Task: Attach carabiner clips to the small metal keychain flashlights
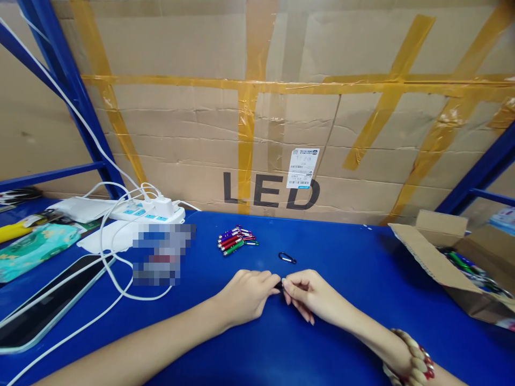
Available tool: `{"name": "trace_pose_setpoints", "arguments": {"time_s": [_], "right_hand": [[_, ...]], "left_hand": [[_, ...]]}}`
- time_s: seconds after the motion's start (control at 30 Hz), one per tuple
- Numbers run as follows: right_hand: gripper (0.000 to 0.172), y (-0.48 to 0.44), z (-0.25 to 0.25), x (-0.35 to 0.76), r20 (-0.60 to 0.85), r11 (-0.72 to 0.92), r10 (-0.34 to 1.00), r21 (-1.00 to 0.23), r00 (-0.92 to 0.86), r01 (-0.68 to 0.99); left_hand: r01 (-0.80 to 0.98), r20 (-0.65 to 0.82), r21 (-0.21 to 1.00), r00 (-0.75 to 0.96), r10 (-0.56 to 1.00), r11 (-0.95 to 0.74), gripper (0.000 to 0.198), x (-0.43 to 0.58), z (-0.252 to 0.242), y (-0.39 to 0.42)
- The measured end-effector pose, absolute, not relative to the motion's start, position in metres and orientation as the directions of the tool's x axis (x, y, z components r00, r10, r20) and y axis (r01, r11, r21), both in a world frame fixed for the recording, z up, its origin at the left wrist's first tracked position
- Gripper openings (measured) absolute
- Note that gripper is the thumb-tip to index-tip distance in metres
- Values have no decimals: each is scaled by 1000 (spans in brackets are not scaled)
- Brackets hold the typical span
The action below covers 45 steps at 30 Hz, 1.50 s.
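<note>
Close together over the blue table (257, 354), both hands are on a small black flashlight (278, 286), mostly hidden by the fingers. My left hand (247, 295) is closed around its body. At its right end, my right hand (308, 295) pinches with thumb and index finger, and a small silvery bit shows there. A black carabiner (287, 258) lies just beyond the hands. Farther left is a row of small flashlights (233, 241) in purple, red and green, side by side with carabiners at their right ends.
An open cardboard box (462, 292) with more colourful metal pieces stands at the right. On the left are a phone (48, 300), a power strip (173, 215), loose white cables (151, 298) and a teal packet (40, 247). A large taped carton (181, 134) walls the back.
</note>
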State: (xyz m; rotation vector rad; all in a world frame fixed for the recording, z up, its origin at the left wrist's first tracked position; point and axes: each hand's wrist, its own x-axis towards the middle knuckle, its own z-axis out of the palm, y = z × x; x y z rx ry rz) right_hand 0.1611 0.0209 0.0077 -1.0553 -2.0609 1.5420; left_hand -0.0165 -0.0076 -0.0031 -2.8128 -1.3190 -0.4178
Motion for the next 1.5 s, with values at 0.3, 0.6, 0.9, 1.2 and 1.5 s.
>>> {"name": "trace_pose_setpoints", "arguments": {"time_s": [0.3,0.6,0.9,1.2,1.5], "right_hand": [[43,32,19,168,-105,153,743,-935,-661,321],[38,21,23,171,-82,255,737,-886,-671,388],[52,13,16,159,-201,-95,713,-977,-672,191],[51,23,15,162,-252,-196,717,-968,-651,158],[45,30,14,167,209,433,855,-791,-475,431]], "left_hand": [[723,278,363,518,809,-588,17,-13,6,-7],[676,280,304,611,741,-672,17,-18,3,-10],[693,444,32,636,632,-720,24,-17,-4,-10],[729,441,26,606,662,-684,24,-17,-2,-5],[743,414,309,456,788,-593,26,-13,2,-6]]}}
